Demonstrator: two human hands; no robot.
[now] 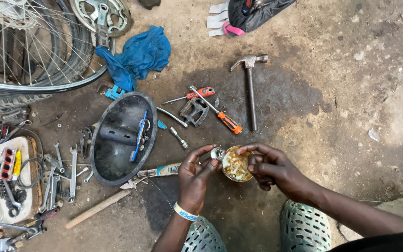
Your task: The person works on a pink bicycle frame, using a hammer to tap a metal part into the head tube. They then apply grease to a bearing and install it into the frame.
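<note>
My left hand (195, 176) pinches a small shiny metal bearing part (217, 153) at the rim of a little round tin of yellowish grease (235, 164). My right hand (271, 167) grips that tin from the right, thumb and fingers curled around its edge. Both hands are held low over the dirt floor, just above my two perforated grey-green shoes (304, 227). A white wristband sits on my left wrist.
A black oval tub (100, 154) holding a blue tool lies to the left, beside several wrenches (66, 175) and pliers (152, 171). A claw hammer (250, 91), two orange-handled screwdrivers (220, 115), a pedal (194, 112), a blue rag (138, 56) and a bicycle wheel (29, 51) lie farther off.
</note>
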